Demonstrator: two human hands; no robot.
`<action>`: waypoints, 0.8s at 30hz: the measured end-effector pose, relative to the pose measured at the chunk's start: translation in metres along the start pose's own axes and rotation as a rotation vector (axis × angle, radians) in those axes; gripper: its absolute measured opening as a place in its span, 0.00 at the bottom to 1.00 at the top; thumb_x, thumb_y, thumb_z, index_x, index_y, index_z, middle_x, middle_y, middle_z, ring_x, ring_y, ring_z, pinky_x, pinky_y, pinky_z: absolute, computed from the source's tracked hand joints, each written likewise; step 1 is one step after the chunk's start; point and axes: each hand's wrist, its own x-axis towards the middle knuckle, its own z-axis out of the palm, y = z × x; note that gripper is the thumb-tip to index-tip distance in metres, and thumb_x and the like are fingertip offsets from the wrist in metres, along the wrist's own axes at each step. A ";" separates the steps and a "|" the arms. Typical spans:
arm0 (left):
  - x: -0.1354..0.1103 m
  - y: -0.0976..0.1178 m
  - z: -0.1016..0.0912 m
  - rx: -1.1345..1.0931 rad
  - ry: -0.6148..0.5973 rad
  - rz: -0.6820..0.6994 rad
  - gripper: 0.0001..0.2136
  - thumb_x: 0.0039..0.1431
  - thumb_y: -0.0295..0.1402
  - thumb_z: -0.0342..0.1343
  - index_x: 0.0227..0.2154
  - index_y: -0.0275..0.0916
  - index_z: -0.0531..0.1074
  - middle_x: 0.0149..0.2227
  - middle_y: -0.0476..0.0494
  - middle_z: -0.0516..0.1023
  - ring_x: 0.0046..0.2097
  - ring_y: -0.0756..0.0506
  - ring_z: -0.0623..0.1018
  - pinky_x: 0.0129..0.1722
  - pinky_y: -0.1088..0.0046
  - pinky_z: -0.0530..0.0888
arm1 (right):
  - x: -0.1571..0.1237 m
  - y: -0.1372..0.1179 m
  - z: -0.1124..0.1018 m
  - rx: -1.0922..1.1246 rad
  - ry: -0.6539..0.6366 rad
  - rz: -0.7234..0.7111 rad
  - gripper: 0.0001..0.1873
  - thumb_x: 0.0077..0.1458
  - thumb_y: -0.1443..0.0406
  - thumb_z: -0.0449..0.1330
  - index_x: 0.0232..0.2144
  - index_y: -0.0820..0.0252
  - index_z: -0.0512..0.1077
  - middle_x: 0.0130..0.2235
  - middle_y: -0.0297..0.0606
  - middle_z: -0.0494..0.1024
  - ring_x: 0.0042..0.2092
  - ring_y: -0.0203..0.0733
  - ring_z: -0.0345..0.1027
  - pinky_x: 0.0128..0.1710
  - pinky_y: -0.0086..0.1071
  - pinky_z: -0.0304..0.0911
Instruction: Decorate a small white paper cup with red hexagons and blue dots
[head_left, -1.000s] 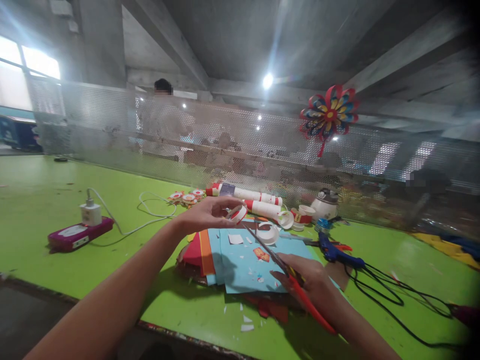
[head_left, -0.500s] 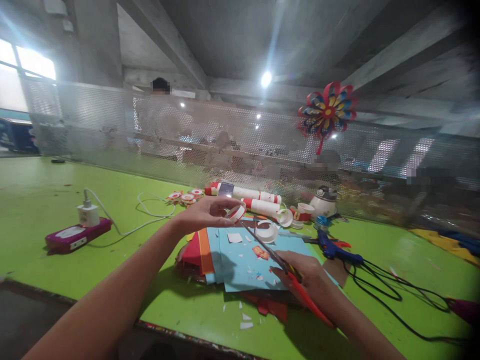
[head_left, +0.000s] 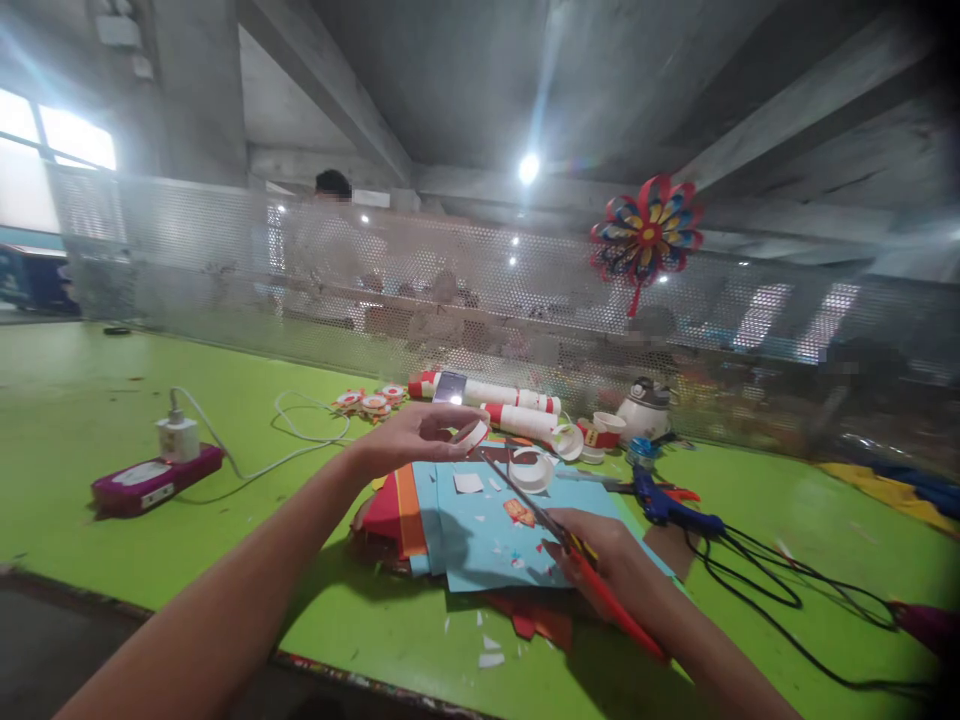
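Observation:
Between the thumb and fingers of my left hand (head_left: pixel 409 438) is a small white paper ring with a red edge (head_left: pixel 471 437). My right hand (head_left: pixel 611 555) grips red-handled scissors (head_left: pixel 536 510), their tips pointing up and left, close below the ring. Under both hands lie light blue paper sheets (head_left: pixel 487 540) over red and orange ones. On the blue sheets are a white paper ring (head_left: pixel 531 470), a small white paper piece (head_left: pixel 469 483), an orange-red cutout (head_left: pixel 518 513) and tiny scraps.
White rolls with red ends (head_left: pixel 521 420), several flower-like pieces (head_left: pixel 375 404) and a white jug (head_left: pixel 643 408) stand behind. A blue glue gun (head_left: pixel 675 508) with black cables lies right; a purple power strip (head_left: pixel 157 480) sits left. A perforated screen (head_left: pixel 225 270) borders the green table (head_left: pixel 255 560).
The view has tilted up slightly, so the scene sits a little lower. The ring in my left hand is turned slightly; both hands keep their hold near the same place.

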 end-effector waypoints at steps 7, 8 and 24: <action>0.000 0.005 0.003 0.039 -0.003 0.059 0.23 0.51 0.33 0.67 0.51 0.36 0.73 0.47 0.37 0.77 0.47 0.44 0.77 0.49 0.65 0.73 | 0.000 -0.005 -0.007 0.085 -0.083 0.109 0.16 0.63 0.59 0.51 0.42 0.61 0.76 0.35 0.37 0.79 0.35 0.41 0.70 0.35 0.30 0.64; 0.000 0.007 0.003 0.046 -0.009 0.067 0.23 0.52 0.33 0.66 0.51 0.36 0.73 0.47 0.37 0.77 0.46 0.44 0.77 0.49 0.65 0.72 | -0.001 -0.007 -0.009 0.092 -0.091 0.137 0.17 0.63 0.58 0.52 0.41 0.61 0.76 0.33 0.36 0.79 0.33 0.40 0.70 0.33 0.29 0.64; 0.000 0.000 0.002 0.057 -0.042 0.136 0.25 0.53 0.30 0.64 0.54 0.38 0.70 0.55 0.34 0.73 0.56 0.41 0.73 0.58 0.60 0.69 | -0.005 -0.030 -0.021 0.193 -0.096 0.120 0.17 0.63 0.55 0.54 0.41 0.57 0.78 0.35 0.39 0.81 0.35 0.41 0.74 0.36 0.30 0.70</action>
